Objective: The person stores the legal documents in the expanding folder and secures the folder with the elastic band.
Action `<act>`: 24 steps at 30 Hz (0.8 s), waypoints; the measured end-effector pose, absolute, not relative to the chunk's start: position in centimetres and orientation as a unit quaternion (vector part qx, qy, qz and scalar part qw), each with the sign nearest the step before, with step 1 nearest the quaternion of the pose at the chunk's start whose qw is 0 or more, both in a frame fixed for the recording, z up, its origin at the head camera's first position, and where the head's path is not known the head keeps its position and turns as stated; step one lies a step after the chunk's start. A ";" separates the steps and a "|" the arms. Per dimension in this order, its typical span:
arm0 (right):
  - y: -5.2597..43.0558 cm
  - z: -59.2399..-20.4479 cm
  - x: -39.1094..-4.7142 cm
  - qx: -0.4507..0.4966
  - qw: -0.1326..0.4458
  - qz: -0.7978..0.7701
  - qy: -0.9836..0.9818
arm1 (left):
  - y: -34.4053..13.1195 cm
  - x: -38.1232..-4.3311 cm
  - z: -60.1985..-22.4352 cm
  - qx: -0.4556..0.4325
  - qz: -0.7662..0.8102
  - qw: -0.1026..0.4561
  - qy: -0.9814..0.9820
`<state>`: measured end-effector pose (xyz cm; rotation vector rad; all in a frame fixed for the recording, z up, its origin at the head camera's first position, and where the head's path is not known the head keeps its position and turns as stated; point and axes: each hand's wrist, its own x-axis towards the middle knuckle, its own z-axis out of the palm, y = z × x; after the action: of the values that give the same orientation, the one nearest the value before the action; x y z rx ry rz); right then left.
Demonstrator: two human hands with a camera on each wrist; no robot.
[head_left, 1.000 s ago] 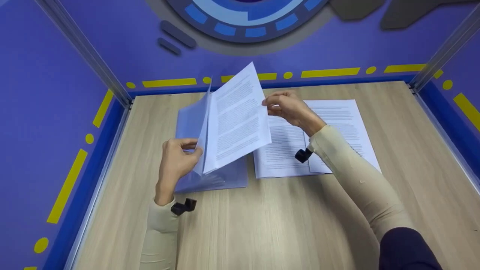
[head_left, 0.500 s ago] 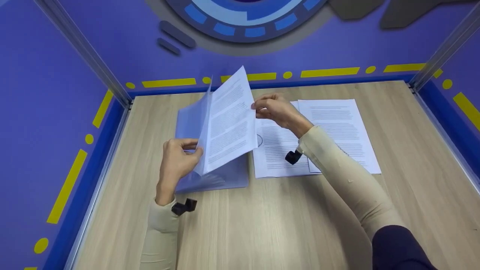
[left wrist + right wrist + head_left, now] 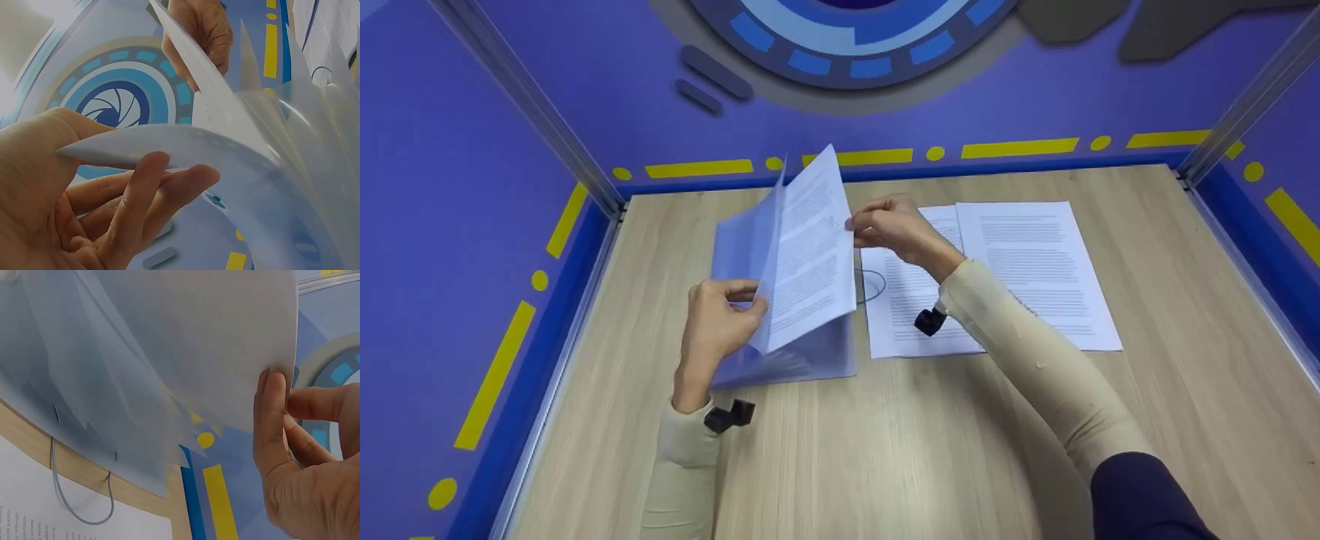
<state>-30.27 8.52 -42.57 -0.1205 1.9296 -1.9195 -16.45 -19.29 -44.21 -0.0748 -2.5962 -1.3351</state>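
Right hand (image 3: 891, 231) pinches the printed paper (image 3: 810, 259) by its right long edge; left hand (image 3: 720, 316) pinches the clear sleeve (image 3: 773, 244) at the paper's left.

head: high, forward-down | wrists: close, facing wall (image 3: 960, 90) | shared: raised paper (image 3: 811, 251)

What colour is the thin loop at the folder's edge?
Grey; the thin loop shows best in the right wrist view.
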 end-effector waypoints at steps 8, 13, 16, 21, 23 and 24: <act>7.4 -42.7 -30.2 -0.059 0.199 -0.672 0.711 | -19.3 -16.5 -44.4 -0.044 -0.455 0.115 -0.882; 6.7 -42.6 -30.2 -0.067 0.196 -0.654 0.728 | -19.2 -16.5 -44.5 -0.057 -0.452 0.115 -0.883; 6.4 -42.6 -30.1 -0.069 0.197 -0.649 0.731 | -19.2 -16.5 -44.5 -0.064 -0.450 0.118 -0.883; 5.7 -42.8 -30.1 -0.062 0.201 -0.655 0.726 | -19.1 -16.6 -44.6 -0.078 -0.447 0.125 -0.882; 5.4 -42.9 -30.1 -0.058 0.201 -0.656 0.725 | -19.1 -16.6 -44.6 -0.078 -0.448 0.127 -0.882; 5.3 -43.0 -30.1 -0.057 0.201 -0.657 0.725 | -19.1 -16.6 -44.7 -0.077 -0.448 0.128 -0.882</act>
<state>-30.05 5.26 -43.01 -0.1584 2.0241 -1.8348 -16.59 -19.05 -44.65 -0.2233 -2.5648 -1.3017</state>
